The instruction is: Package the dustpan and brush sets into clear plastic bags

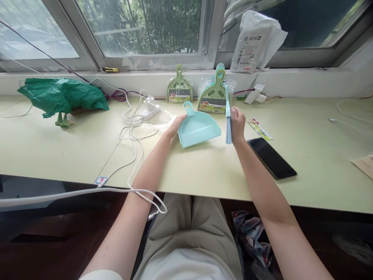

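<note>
My left hand (177, 125) is closed on the left edge of a light-blue dustpan (198, 128), just below its looped handle. The pan is tilted, with its wide lip towards me. To its right, my right hand (238, 121) grips a small matching hand brush (228, 120), held upright with its blue bristles down. A gap separates the brush from the pan. Behind them stand wrapped green dustpan sets, one single (179, 86) and a stack (215, 93) against the wall. A printed card (259, 129) lies right of my right hand.
A black phone (272, 158) lies by my right forearm. White cables (132, 134) and a power strip (150, 111) are on the left, near a green plastic bag (64, 95). A white plastic-wrapped package (253, 44) leans on the window sill, where a yellow-black tool (110, 70) also lies.
</note>
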Demonstrator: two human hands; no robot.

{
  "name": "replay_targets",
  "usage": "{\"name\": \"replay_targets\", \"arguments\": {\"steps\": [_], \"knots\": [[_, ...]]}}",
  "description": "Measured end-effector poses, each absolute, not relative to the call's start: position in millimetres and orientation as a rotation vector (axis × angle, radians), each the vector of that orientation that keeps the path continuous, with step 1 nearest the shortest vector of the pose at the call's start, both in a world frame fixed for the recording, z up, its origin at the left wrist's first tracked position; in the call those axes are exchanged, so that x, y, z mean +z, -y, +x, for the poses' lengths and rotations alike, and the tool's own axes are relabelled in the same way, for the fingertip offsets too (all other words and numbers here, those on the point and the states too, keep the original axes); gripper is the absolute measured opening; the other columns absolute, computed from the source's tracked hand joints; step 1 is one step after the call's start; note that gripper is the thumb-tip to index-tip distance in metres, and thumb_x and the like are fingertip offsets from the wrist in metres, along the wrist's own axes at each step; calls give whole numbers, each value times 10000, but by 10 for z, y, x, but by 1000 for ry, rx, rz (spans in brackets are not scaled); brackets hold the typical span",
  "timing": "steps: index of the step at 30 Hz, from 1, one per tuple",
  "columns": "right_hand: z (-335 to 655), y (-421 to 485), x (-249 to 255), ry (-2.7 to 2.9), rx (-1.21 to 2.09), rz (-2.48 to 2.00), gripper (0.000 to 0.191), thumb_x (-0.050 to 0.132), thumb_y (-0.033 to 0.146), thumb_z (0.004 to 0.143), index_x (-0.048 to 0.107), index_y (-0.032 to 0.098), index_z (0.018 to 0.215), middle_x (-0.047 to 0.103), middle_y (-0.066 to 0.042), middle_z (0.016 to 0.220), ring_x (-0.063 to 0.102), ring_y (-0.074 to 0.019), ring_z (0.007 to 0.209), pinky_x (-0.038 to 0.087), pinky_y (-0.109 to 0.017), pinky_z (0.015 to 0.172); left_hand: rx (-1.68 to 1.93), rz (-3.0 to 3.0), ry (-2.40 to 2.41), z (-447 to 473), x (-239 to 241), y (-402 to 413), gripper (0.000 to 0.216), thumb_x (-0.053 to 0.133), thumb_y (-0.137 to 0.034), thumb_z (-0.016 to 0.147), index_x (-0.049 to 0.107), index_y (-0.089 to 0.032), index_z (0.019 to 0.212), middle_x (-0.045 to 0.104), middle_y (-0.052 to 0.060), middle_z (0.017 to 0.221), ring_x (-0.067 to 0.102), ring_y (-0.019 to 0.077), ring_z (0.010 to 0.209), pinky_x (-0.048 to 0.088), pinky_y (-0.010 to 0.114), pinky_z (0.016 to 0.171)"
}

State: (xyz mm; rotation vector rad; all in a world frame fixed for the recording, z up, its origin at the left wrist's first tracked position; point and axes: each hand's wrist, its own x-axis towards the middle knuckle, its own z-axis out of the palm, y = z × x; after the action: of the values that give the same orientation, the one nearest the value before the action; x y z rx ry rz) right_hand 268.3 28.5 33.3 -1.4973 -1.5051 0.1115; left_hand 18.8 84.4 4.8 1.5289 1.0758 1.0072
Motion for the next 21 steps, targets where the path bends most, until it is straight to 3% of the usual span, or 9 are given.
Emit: {"name": "replay_targets", "arguments": {"steps": [4,9,16,21], "knots": [[2858,-255,317,1442,96,-1761,407,298,334,949,628,192,758,654,-70,791,547,-190,730,342,-282,649,917,1682,-1136,10,8,-909,325,458,-381,901,667,-133,884,695,77,1027,603,216,1000,453,350,960],[2925,-295,102,1584,56,-2034,355,413,329,898,731,180,846,722,-127,907,607,-229,805,358,-303,674,806,1901,-1238,-52,-116,-1015,295,538,-397,819,685,-142,795,682,73,998,605,217,972,444,318,919],[2827,-311,-75,1808,-124,-2068,343,424,286,887,742,162,925,709,-152,1020,596,-272,960,419,-347,741,802,2019,-1342,-29,-116,-960,305,514,-414,811,704,-179,850,692,63,1004,593,204,944,447,300,863],[2810,-316,-106,1829,-165,-2022,317,432,278,880,727,164,912,705,-152,978,588,-264,881,417,-357,714,886,1983,-1333,-41,-103,-959,288,507,-396,829,702,-185,853,703,43,943,596,192,909,448,288,833]]}}
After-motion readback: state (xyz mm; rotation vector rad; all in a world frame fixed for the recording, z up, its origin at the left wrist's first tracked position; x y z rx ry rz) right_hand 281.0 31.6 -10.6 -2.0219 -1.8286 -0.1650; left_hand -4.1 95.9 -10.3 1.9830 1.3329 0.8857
